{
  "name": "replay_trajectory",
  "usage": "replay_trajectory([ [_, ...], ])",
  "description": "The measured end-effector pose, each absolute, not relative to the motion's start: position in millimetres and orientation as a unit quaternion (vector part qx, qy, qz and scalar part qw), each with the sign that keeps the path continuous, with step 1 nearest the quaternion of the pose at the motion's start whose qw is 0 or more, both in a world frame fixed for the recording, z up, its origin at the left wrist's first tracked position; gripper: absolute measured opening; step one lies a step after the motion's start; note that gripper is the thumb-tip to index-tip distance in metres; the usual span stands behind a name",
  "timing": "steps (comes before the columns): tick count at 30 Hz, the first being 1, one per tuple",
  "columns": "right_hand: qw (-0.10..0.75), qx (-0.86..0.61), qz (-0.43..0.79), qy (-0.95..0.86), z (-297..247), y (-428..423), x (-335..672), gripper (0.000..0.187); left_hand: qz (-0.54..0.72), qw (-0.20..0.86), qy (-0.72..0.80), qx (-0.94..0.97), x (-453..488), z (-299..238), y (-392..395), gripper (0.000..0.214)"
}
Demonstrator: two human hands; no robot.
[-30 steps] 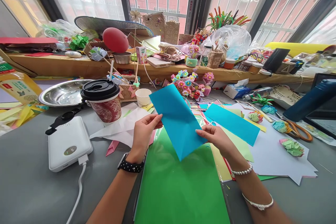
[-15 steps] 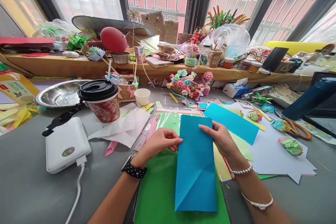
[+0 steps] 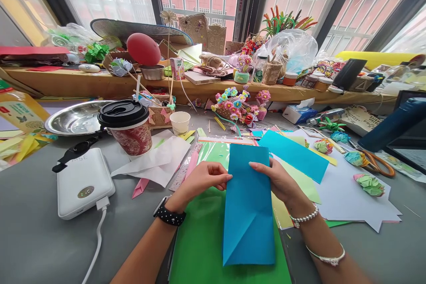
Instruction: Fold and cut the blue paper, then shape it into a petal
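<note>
Between my hands is a tall sheet of blue paper (image 3: 248, 213) with a diagonal crease across its lower part. My left hand (image 3: 209, 177) pinches its left edge with thumb and fingers. On the other side, my right hand (image 3: 278, 177) grips the upper right edge, thumb on the front and fingers hidden behind. Under the sheet lies a green paper pack (image 3: 199, 239) in clear plastic. A second blue strip (image 3: 296, 155) rests to the right, over pale green and yellow papers.
Left stand a white power bank (image 3: 84, 184) with a cable, a lidded coffee cup (image 3: 129, 133) and a steel plate (image 3: 76, 117). Folded paper flowers (image 3: 369, 185) and orange-handled scissors (image 3: 379, 164) lie at right. A cluttered shelf (image 3: 206, 88) runs along the window.
The blue paper's lower edge has risen slightly. My right thumb has slid a little left on the sheet; my left hand is nearly still.
</note>
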State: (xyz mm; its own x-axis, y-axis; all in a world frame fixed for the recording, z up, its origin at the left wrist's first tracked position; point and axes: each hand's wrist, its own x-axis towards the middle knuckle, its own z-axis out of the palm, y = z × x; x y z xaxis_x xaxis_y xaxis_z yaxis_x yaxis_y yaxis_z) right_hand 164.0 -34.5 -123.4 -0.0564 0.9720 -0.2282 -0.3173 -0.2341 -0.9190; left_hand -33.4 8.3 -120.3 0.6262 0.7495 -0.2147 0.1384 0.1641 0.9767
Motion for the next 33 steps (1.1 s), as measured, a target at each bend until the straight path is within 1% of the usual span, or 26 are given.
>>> replay_trajectory([
  [7, 0.536, -0.503, 0.575, -0.359, -122, -36, 161, 0.04, 0.215, 0.679, 0.368, 0.598, -33, -123, 9, 0.023],
  [12, 0.541, -0.521, 0.544, -0.374, -121, -39, 159, 0.041, 0.2, 0.678, 0.367, 0.604, -33, -123, 9, 0.024],
  [16, 0.534, -0.517, 0.54, -0.394, -123, -41, 156, 0.044, 0.252, 0.671, 0.368, 0.592, -30, -119, 7, 0.024],
  [22, 0.498, -0.529, 0.521, -0.448, -126, -44, 149, 0.037, 0.34, 0.643, 0.392, 0.563, -31, -115, 7, 0.023],
  [26, 0.485, -0.538, 0.513, -0.46, -126, -44, 146, 0.037, 0.357, 0.643, 0.397, 0.549, -33, -118, 9, 0.02],
  [33, 0.482, -0.534, 0.515, -0.468, -127, -43, 147, 0.036, 0.349, 0.657, 0.391, 0.542, -33, -120, 9, 0.02],
])
